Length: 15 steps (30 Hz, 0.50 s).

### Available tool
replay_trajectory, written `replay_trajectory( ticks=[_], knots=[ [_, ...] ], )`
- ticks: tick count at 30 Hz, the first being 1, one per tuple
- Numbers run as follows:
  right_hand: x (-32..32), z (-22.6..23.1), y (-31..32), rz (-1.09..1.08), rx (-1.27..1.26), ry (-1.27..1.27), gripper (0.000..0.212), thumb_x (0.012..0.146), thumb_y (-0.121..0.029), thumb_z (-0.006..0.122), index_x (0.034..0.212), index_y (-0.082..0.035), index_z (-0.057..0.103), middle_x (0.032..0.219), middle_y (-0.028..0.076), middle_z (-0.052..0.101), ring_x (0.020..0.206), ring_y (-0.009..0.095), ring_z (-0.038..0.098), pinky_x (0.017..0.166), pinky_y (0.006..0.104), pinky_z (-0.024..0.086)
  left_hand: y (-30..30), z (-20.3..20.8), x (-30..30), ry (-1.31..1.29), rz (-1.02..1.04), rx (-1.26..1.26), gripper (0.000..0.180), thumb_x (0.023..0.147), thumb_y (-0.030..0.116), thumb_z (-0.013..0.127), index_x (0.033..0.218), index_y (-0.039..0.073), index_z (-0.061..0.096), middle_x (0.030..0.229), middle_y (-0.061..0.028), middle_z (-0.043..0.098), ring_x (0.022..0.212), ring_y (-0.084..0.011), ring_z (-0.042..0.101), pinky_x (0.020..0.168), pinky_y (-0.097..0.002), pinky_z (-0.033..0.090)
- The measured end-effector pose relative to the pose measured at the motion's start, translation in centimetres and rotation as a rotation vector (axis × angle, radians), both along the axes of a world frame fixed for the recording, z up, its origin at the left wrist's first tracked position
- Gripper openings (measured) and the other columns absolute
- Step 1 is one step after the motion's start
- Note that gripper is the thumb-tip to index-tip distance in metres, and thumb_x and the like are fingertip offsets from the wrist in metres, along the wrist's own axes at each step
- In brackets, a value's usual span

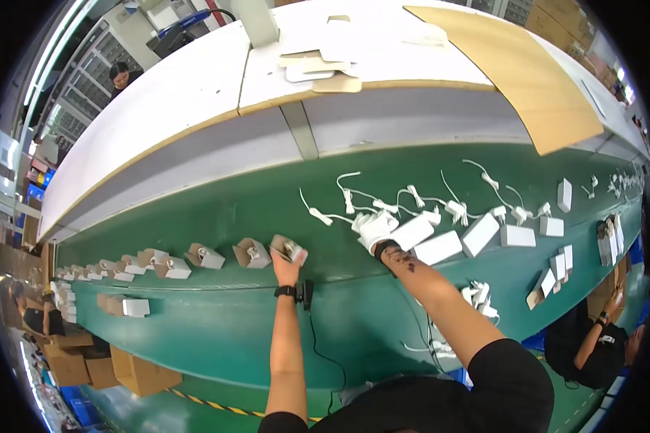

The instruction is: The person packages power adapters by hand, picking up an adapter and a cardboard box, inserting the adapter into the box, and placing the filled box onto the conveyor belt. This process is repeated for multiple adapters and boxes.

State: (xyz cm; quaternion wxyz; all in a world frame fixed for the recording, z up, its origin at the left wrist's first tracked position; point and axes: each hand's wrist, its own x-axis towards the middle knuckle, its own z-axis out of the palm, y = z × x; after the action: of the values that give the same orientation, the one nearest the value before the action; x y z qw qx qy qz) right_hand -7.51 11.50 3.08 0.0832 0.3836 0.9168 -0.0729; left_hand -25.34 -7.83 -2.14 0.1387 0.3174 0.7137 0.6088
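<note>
My left hand (287, 270) is closed around a small open box (286, 247), fingers and thumb against its card walls, mouth facing up. A pale item sits inside it; its details are too small to tell. My right hand (374, 229), in a white glove (369, 222), is partly curled, low over the green work surface (217, 209), among white corded adapters (456, 211). Whether it has hold of one, I cannot tell: the glove hides the fingertips.

Handling, by judgement: the box should be light, its thin walls stiff along the folds but easily crushed between them. Hold it low on two opposite sides; leave the flaps free. The adapters should be hard, smooth and somewhat slippery under fabric; hold them by the body, not by the soft cord, which may snag on its neighbours.

To the left of my left hand stands a row of open boxes (253, 254). Just to the right of my right hand lie white cartons (438, 248); more adapters extend beyond its fingers.
</note>
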Motion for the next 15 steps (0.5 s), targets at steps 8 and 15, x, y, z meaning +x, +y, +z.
replay_trajectory(
  ticks=[8, 15],
  knots=[
    [5.0, 6.4, -2.5, 0.026, -0.155, 0.811, 0.036, 0.070, -0.027, 0.072, 0.094, -0.006, 0.058, 0.081, 0.013, 0.060, 0.077, 0.031, 0.059, 0.064, 0.0411, 0.048, -8.1, 2.3, 13.2, -1.083, -0.173, 0.025, 0.071, 0.086, 0.037, 0.063, 0.134, -0.001, 0.029, 0.121, -0.0211, 0.049, 0.112, -0.0311, 0.049, 0.093, -0.0424, 0.043],
    [18.9, 12.9, -11.4, 0.378, -0.048, 0.670, 0.033, 0.067, -0.023, 0.074, 0.093, -0.010, 0.058, 0.086, 0.009, 0.060, 0.081, 0.026, 0.056, 0.072, 0.0385, 0.047, -0.7, 5.4, 23.9, -2.014, -0.374, 0.274, 0.064, 0.086, 0.053, 0.052, 0.118, -0.003, 0.048, 0.102, -0.0124, 0.058, 0.098, -0.0268, 0.054, 0.089, -0.0399, 0.043]
  ],
)
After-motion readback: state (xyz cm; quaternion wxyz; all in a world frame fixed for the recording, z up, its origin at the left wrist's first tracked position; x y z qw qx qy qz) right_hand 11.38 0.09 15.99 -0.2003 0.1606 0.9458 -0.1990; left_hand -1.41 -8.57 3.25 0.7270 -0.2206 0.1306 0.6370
